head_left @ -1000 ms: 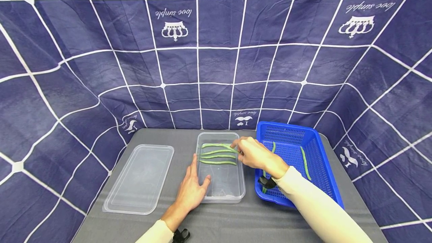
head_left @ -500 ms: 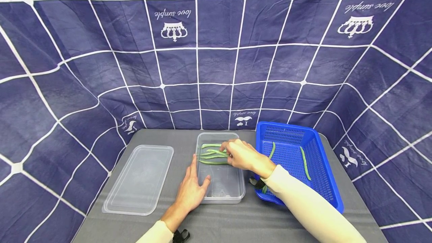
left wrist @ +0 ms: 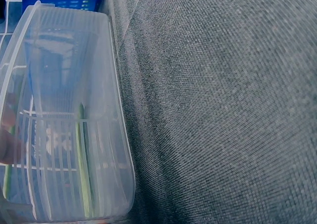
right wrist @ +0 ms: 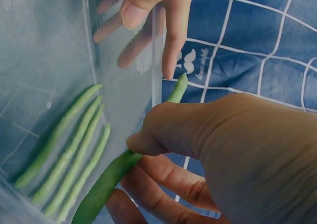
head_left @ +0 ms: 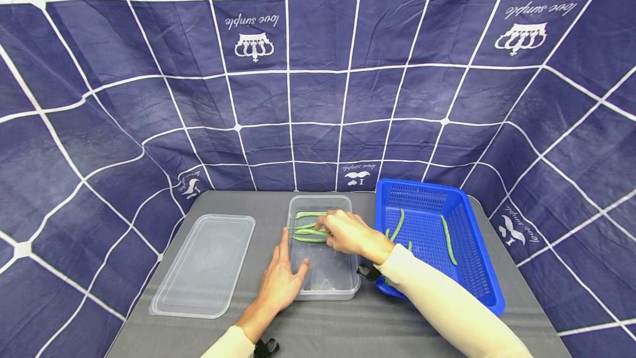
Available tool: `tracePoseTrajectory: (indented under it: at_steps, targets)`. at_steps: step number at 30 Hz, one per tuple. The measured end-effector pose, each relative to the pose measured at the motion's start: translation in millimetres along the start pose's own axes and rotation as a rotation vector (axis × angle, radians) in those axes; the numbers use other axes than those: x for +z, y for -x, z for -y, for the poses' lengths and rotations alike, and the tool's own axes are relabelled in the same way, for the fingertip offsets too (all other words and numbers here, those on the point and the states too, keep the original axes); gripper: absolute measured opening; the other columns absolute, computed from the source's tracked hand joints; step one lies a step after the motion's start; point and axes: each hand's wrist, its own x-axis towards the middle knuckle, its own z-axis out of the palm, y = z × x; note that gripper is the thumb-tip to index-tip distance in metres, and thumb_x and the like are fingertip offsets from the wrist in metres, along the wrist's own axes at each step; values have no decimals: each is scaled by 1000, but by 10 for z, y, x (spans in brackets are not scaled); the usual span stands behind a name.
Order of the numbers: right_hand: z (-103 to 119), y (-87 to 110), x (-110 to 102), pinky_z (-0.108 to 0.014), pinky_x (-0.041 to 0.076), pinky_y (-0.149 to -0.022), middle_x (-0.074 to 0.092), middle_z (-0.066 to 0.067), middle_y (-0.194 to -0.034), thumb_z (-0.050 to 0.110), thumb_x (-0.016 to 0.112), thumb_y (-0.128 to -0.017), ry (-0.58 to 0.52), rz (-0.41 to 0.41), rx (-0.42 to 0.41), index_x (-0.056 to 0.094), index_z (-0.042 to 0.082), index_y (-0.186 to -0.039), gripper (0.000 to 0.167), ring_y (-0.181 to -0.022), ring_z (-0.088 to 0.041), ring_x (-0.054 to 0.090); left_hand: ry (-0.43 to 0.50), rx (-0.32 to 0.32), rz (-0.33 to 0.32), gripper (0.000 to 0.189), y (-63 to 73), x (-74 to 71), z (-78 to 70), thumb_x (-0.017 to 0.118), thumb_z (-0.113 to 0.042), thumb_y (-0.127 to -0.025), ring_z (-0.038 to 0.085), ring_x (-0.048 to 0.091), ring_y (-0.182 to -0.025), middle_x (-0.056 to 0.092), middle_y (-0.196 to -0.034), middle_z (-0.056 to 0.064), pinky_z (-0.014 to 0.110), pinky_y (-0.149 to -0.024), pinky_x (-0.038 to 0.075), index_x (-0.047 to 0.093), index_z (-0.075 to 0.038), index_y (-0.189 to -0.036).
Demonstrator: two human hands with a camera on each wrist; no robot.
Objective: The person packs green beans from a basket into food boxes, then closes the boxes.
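My right hand (head_left: pixel 345 231) pinches a green bean (right wrist: pixel 106 184) between thumb and fingers over the clear plastic container (head_left: pixel 332 295). In the right wrist view this bean slants across the container's side wall. Several other green beans (right wrist: pixel 62 172) lie side by side on the container floor, their right ends hidden by the right hand in the head view. My left hand (head_left: pixel 282 279) rests at the container's left wall, fingers straight along the outside and thumb over the rim.
A blue perforated basket (head_left: pixel 484 236) stands to the right with several green beans (head_left: pixel 448 239) in it, partly covered by the right sleeve. A translucent lid (head_left: pixel 206 264) lies flat on the grey tabletop (head_left: pixel 318 327) at left. Patterned blue cloth (head_left: pixel 318 98) hangs behind.
My right hand has moved left and slightly down over the container with the green bean. More of the basket's beans now show. The left hand stays in place.
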Motion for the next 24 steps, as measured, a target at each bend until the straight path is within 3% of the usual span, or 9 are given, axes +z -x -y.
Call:
tracePoseTrajectory:
  at_steps: [7,15,24]
  targets:
    - [26,-39,56,-44,67,-72,80,-1,-108,4,88,-92,0,2,-13,86,21,-127,38,-93,-20,80,5,-3,-3,102,1,0,-4,79,-36,-108,59,73,-135,58,-168,28,71,-110,60,19,-14,-187]
    - [-22,21,132,-55,71,-82,81,-3,-126,13,95,-95,26,35,27,83,21,-132,39,-108,-31,83,5,0,5,103,17,15,7,79,-36,-108,58,73,-136,58,-168,28,70,-111,60,17,-16,-188]
    - [-132,117,63,-55,70,-80,81,-2,-123,11,91,-97,-19,16,57,83,20,-133,38,-99,-26,81,5,5,-5,102,7,1,6,79,-36,-108,59,74,-134,59,-166,28,71,-109,60,19,-14,-187]
